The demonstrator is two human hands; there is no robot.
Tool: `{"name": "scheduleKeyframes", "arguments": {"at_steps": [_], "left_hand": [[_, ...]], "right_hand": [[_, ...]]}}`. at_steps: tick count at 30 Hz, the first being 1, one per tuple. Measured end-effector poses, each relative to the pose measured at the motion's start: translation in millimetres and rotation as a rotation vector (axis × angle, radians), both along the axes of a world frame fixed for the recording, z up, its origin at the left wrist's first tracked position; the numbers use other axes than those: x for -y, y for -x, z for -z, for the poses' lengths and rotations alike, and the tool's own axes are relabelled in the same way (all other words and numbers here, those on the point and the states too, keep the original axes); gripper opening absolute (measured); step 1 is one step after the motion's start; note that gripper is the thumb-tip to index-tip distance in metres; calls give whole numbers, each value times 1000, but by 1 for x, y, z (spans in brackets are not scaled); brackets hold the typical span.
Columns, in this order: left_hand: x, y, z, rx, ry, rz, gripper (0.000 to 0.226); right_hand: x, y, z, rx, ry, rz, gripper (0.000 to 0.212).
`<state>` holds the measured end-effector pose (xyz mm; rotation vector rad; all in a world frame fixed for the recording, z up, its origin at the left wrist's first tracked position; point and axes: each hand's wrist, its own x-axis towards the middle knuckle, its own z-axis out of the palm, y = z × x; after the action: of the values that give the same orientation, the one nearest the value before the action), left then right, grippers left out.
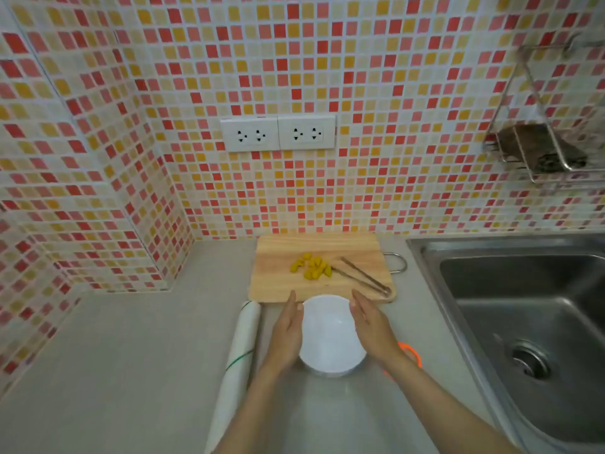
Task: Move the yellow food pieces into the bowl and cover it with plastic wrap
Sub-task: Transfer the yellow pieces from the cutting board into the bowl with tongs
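Our left hand (285,335) and right hand (371,327) lie flat against either side of the white bowl (330,335), fingers straight and together, palms facing inward. The bowl stands on the grey counter (131,339), just in front of the wooden cutting board (278,273). On the board sit the yellow food pieces (312,266) in a small heap, with metal tongs (363,276) lying just to their right. A roll of plastic wrap (239,352) lies beside our left hand. An orange ring (413,352) shows behind our right wrist. The steel sink (523,322) is to the right. We can read no writing anywhere.
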<state>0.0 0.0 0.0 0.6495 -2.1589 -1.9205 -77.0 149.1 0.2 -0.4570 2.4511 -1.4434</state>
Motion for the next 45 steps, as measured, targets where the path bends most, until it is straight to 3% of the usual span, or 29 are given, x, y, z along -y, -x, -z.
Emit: {"name": "scheduleKeyframes", "arguments": {"at_steps": [4,9,14,18,22,26,30,34,45], "left_hand": [[-9,2,10,-44,-84,-151,38],[-10,3,13,-106,-135,-304,31],[-1,6,9,-49,-180,-349,32],[2,7,4,-52,-212,-349,32],[4,7,4,-59,-248,-338,35],[5,9,6,-63,-282,-350,36],[6,12,8,-60,-298,-360,40],[5,13,7,-55,-307,-373,40],[4,12,3,-68,-252,-349,39]], "right_hand": [[8,-10,5,19,96,93,42],[10,1,10,-6,70,2,40],[5,58,0,-379,-217,98,36],[1,101,4,-328,-576,124,56],[-2,114,14,-321,-684,44,53],[1,116,16,-354,-598,63,35],[1,114,13,-329,-361,-46,36],[10,114,12,-354,-420,-182,40],[15,115,4,-338,-414,-140,32]]}}
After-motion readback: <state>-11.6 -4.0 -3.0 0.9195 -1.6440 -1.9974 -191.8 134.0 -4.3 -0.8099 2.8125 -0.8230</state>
